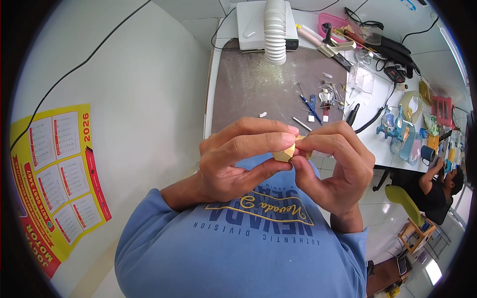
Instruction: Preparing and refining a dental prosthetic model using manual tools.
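A head-worn fisheye looks down closely on the hands [229, 161].

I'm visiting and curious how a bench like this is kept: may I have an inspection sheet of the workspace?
Surface: brown work surface, with a white tabletop beside it on the right.
Job's things: small pale-yellow faceted piece, partly covered.
Clutter: blue pen-like tool, loose metal bits; white flexible hose and pink tray at the back.
Hands: left hand holds the piece; right hand meets it, grip unclear.
Cables: black cable along the left wall; coiled black cord on the right.
Surroundings: yellow-and-red calendar on the wall; another person at far right.
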`<state>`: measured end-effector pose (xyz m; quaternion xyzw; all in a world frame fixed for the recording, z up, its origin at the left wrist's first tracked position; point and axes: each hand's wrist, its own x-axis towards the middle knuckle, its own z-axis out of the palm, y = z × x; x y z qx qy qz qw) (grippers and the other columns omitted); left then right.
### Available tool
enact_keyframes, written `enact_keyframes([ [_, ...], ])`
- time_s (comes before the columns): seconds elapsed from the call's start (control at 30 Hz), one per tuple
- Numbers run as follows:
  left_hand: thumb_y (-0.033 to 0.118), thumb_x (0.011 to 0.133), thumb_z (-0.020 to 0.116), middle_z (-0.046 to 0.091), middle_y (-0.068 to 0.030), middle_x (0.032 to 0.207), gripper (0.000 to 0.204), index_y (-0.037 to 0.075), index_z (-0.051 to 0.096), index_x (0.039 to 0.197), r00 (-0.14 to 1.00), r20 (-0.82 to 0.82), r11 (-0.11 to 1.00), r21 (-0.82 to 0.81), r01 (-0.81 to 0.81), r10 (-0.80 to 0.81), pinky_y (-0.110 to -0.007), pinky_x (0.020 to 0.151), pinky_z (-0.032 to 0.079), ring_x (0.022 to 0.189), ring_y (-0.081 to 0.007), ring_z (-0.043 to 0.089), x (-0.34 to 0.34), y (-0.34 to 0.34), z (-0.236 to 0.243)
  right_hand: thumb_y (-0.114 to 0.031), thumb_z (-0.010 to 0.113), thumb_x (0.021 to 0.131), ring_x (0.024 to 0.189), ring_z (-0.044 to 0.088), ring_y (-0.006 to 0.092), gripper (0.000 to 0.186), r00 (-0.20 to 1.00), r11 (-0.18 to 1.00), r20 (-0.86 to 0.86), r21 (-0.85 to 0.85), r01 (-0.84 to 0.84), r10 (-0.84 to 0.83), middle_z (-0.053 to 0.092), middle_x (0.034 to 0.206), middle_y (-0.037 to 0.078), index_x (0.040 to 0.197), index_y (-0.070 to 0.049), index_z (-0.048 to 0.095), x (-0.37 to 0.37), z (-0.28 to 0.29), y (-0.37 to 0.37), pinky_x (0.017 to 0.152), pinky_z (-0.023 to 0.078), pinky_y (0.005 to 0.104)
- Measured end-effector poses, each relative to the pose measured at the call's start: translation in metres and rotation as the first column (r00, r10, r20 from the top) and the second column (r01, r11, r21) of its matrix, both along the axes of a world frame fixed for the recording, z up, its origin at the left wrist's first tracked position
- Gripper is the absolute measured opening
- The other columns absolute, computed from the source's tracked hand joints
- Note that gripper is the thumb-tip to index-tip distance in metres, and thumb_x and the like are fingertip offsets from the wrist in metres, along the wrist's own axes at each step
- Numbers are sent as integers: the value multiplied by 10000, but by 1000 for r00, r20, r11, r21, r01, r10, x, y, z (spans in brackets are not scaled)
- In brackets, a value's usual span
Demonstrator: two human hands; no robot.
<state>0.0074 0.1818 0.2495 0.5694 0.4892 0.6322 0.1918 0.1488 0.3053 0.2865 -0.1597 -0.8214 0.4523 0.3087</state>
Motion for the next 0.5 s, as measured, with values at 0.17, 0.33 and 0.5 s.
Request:
enact_keyframes([
  [0.17, -9, 780, 755, 602, -227, 1130, 454, 24, 548, 1183, 1000, 17, 1000, -4, -4, 4, -356, 817, 607, 991, -325, 674, 2, -1, 1, 23, 759, 599, 633, 615, 151, 239, 1000, 1000, -13, -7, 11, -11, 658, 739, 59, 821, -43, 700, 0, 0, -1, 538, 465, 254],
  [0.33, -4, 724, 800, 658, -187, 1080, 443, 23, 634, 1134, 992, 98, 996, 20, -87, 84, -308, 768, 594, 936, -256, 686, 8, 1, 2, 24, 758, 600, 626, 612, 149, 236, 999, 1000, -43, 1, 18, -18, 653, 728, 60, 820, -39, 699, 1, -2, -2, 535, 464, 252],
  [0.5, 15, 729, 803, 659, -182, 1076, 438, 14, 639, 1135, 993, 85, 997, 10, -79, 78, -307, 772, 592, 921, -258, 689, 7, 2, 3, 33, 753, 606, 620, 609, 145, 234, 997, 1000, -76, 4, 13, -13, 652, 725, 62, 822, -37, 698, -1, -2, -3, 524, 459, 249],
])
